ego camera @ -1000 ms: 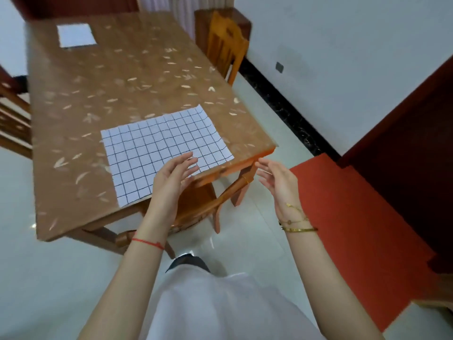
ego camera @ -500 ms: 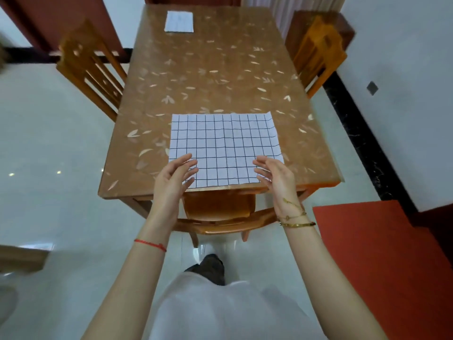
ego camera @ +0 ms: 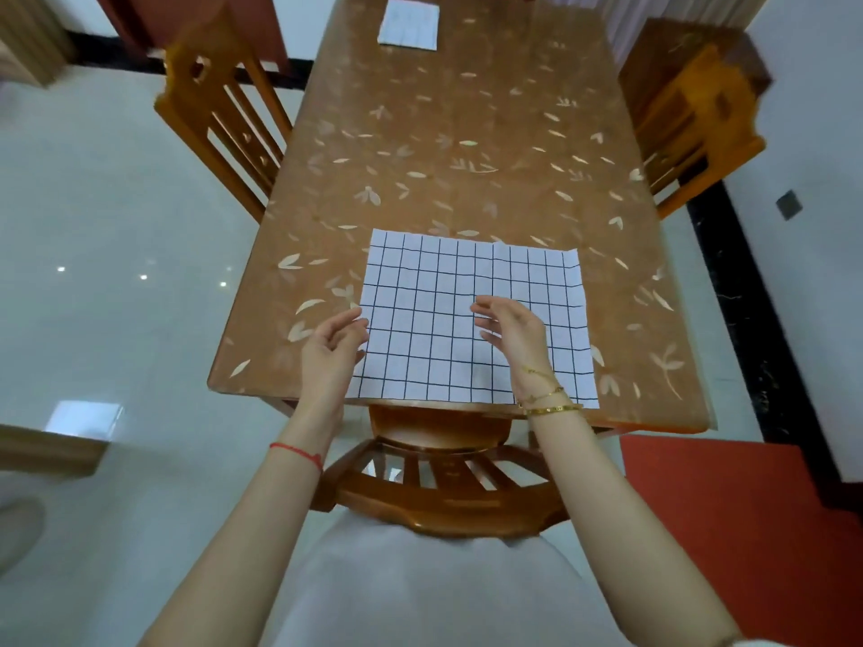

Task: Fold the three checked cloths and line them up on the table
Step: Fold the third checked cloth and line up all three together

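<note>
Hovering low over tabletop's near edge: left hand (ego camera: 334,347) at cloth's left side, right hand (ego camera: 513,333) above its mid-right, both w/ fingers loosely curled, holding nothing. Unfolded checked cloth (ego camera: 434,282) lies flat at near edge of tabletop (ego camera: 443,179). Far end: small folded cloth (ego camera: 409,24).

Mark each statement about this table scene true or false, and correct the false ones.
1. A checked cloth lies spread flat at the near edge of the table. True.
2. The left hand grips the cloth's corner. False: it is loosely curled by the cloth's left edge and holds nothing.
3. A small cloth lies at the table's far end. True.
4. The right hand is over the floor. False: it is over the cloth.
5. Gold bracelets are on the left wrist. False: they are on the right wrist; the left has a red string.
</note>
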Tool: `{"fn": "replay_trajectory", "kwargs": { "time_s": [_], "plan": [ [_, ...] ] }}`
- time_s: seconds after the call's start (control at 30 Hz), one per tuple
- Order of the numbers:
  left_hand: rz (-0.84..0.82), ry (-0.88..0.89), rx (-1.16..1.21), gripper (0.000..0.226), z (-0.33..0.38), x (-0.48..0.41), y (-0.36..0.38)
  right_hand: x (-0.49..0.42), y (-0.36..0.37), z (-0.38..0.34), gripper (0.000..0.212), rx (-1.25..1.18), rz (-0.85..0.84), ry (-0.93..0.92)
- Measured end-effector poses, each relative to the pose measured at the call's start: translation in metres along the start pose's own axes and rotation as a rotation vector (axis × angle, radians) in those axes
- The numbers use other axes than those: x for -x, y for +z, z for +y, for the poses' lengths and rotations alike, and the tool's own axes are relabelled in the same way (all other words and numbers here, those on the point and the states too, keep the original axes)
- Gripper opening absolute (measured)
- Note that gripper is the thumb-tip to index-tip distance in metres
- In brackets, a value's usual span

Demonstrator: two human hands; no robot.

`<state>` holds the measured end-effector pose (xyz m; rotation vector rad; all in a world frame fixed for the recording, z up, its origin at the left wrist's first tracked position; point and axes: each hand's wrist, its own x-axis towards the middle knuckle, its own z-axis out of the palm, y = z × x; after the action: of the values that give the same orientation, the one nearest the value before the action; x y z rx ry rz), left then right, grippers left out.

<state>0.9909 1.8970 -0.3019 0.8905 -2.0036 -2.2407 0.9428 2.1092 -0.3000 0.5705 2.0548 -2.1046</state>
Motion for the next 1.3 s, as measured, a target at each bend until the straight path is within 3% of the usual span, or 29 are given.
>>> {"fn": "replay_trajectory", "kwargs": {
  "time_s": [0.23, 0.53, 0.93, 1.13, 1.3],
  "plan": [
    [0.106, -0.059, -0.072, 0.031, -0.014, -0.051, 0.001, -0.082, 0.032, -0.011, 0.021, 0.240, -0.119, -0.045],
    [0.292, -0.197, -0.231, 0.021, -0.062, -0.102, 0.010, -0.190, 0.091, 0.009, 0.019, 0.506, -0.333, -0.092],
    [0.410, -0.204, -0.663, 0.051, -0.117, -0.118, 0.032, -0.284, 0.150, 0.038, 0.033, 0.888, -0.549, -0.192],
    [0.425, -0.199, -0.794, 0.056, -0.122, -0.121, 0.039, -0.318, 0.166, 0.052, 0.045, 1.132, -0.542, -0.288],
    [0.436, -0.197, -0.762, 0.042, -0.121, -0.120, 0.040, -0.321, 0.169, 0.054, 0.042, 1.270, -0.490, -0.363]
  ]
}}
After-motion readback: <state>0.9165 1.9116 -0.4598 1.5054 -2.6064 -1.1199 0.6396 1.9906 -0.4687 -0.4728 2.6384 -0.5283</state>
